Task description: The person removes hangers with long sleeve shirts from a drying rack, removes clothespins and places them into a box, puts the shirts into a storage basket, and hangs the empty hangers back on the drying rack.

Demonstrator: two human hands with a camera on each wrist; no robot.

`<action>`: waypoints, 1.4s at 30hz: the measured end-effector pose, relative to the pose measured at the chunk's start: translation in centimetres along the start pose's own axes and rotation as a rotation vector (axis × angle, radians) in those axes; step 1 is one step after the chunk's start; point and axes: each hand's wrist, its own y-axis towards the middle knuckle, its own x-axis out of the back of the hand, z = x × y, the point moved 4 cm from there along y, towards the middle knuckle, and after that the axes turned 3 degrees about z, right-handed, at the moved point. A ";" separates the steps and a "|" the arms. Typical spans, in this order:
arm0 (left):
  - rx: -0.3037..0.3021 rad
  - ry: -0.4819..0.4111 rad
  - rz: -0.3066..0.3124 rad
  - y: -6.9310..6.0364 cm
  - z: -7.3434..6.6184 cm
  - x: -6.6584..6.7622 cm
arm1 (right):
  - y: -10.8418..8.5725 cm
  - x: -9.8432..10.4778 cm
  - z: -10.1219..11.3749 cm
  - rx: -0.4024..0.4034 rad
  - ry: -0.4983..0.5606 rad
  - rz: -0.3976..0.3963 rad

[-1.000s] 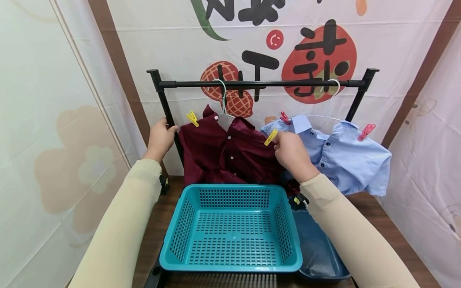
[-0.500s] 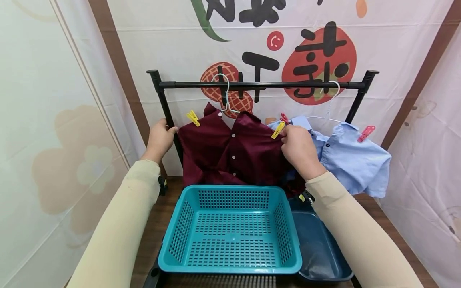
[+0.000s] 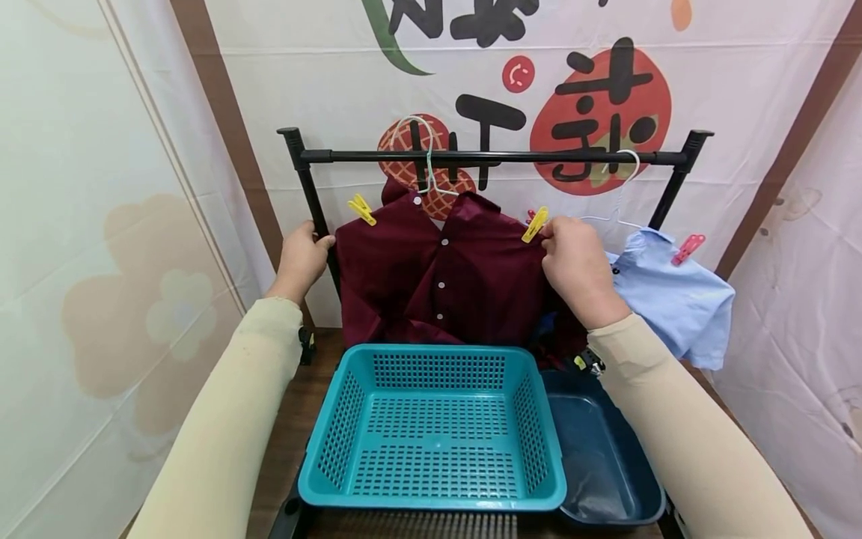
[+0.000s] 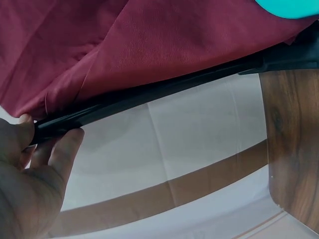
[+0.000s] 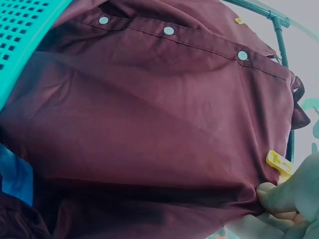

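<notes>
A maroon shirt (image 3: 485, 262) with white buttons hangs on a pale hanger (image 3: 429, 161), whose hook rises above the black rail (image 3: 505, 156). Yellow clips sit at its left shoulder (image 3: 362, 209) and right shoulder (image 3: 535, 224). My right hand (image 3: 581, 269) pinches the shirt's right shoulder beside the clip; the right wrist view shows thumb and fingers on the cloth (image 5: 149, 114). My left hand (image 3: 301, 262) grips the rack's left post; in the left wrist view the fingers (image 4: 67, 149) curl round the black tube (image 4: 149, 92).
A light blue shirt (image 3: 680, 292) with pink clips hangs at the right, partly behind my right hand. A teal basket (image 3: 438, 501) stands in front of the rack, with a dark blue tub (image 3: 606, 449) to its right. Printed cloth (image 3: 505, 37) hangs behind.
My right hand has moved right, drawing the maroon shirt's shoulder over part of the blue shirt. The maroon shirt's hanger has risen and its hook stands higher over the rail. My left hand stays put.
</notes>
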 end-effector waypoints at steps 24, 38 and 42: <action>-0.031 0.011 0.017 0.1 0.2 0.1 | 1.1 8.2 0.6 0.005 -0.033 -0.105; -0.037 0.013 0.050 -0.1 0.6 -0.1 | 1.5 13.2 0.6 -0.051 -0.023 -0.200; -0.044 0.014 0.055 0.0 0.8 -0.1 | 0.8 13.9 0.2 -0.043 -0.019 -0.208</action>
